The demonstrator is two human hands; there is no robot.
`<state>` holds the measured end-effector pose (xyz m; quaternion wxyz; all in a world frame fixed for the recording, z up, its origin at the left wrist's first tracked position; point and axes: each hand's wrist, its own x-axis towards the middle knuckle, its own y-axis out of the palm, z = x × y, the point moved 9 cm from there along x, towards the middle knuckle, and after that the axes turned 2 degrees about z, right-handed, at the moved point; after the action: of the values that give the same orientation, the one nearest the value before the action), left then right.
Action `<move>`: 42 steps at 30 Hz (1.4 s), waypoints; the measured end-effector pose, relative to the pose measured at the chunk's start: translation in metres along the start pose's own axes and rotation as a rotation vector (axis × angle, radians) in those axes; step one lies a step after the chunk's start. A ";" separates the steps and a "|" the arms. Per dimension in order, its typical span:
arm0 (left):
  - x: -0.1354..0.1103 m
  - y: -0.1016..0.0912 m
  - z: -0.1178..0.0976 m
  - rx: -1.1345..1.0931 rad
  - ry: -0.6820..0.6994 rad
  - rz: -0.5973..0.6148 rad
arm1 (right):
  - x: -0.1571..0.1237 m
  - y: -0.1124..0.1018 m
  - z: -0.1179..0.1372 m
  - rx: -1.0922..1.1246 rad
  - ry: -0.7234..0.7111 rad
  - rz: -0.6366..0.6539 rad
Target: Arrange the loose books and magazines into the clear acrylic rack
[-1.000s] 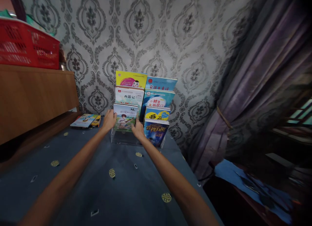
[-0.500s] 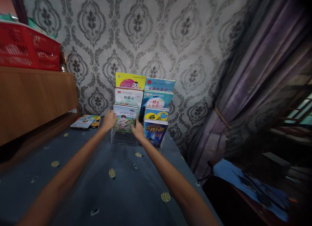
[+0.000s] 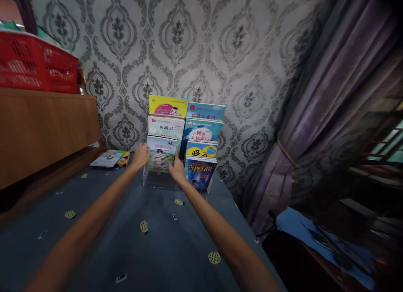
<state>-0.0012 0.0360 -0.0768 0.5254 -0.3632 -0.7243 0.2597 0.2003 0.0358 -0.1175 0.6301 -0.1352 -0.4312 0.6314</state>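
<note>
"What are you grasping?"
"Your left hand (image 3: 141,154) and right hand (image 3: 176,169) hold 1 guitar-cover paperback (image 3: 161,154) by its 2 side edges."
"Where is it?"
"Near the front left corner of the clear book stand (image 3: 145,177), left of the dark blue paperback (image 3: 199,174)."

I make out home on my feed: damask-style wallpaper (image 3: 208,53) behind grip, tied-back purple curtain (image 3: 333,78) right of it, patterned cloth (image 3: 163,258) spread beneath, wooden cabinet (image 3: 47,132) bearing red basket (image 3: 34,63) to left, illustrated book (image 3: 160,155) within grip.
</note>
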 end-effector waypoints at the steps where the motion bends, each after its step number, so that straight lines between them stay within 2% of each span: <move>1: 0.000 0.000 0.000 0.001 0.002 0.003 | 0.000 0.000 0.000 -0.002 0.001 0.001; 15: 0.003 -0.007 -0.001 0.002 0.004 0.049 | -0.003 0.001 -0.002 0.011 -0.066 0.002; 25: 0.004 -0.011 -0.005 0.026 0.039 0.028 | -0.005 0.009 -0.002 0.025 -0.081 -0.015; 42: 0.003 -0.012 0.003 -0.104 0.054 0.032 | -0.010 0.012 -0.008 0.056 -0.088 -0.024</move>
<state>-0.0080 0.0314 -0.0672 0.5208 -0.4085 -0.7165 0.2203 0.1997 0.0316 -0.1351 0.6215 -0.0846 -0.4423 0.6410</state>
